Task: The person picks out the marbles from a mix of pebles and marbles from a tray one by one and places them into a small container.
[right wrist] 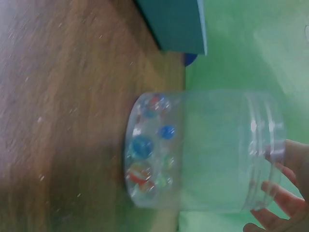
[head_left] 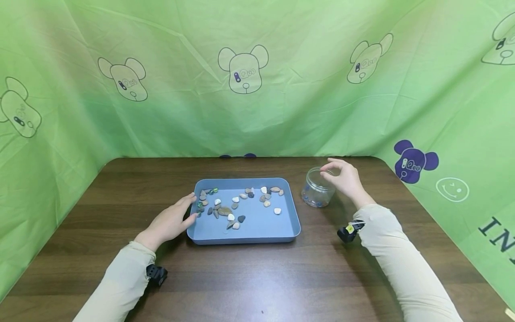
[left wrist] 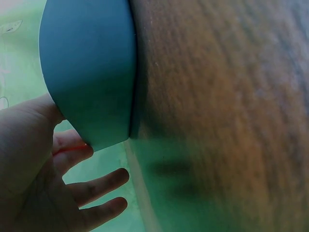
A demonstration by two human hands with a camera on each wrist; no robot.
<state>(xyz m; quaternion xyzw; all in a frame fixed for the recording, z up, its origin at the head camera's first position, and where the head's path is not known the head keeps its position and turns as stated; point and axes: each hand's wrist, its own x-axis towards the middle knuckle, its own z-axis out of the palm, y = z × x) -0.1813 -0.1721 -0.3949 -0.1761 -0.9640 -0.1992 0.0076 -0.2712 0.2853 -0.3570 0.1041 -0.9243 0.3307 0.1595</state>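
A blue tray (head_left: 265, 226) on the table holds several pebbles (head_left: 224, 211) and a few green, glassy marbles (head_left: 215, 190) by its far left corner. My left hand (head_left: 170, 223) rests at the tray's left rim with loosely spread fingers; the left wrist view shows thumb and a fingertip against the tray's edge (left wrist: 91, 72). To the right of the tray stands a clear, lidless jar (head_left: 318, 190) with several coloured marbles (right wrist: 142, 146) on its bottom. Over the jar's mouth is my right hand (head_left: 344, 181), thumb and fingers apart, nothing visible between them.
The brown wooden table (head_left: 257, 281) ends at a green printed cloth (head_left: 245, 120) behind and at both sides. Black wrist cameras (head_left: 157, 274) sit under both sleeves, close over the tabletop.
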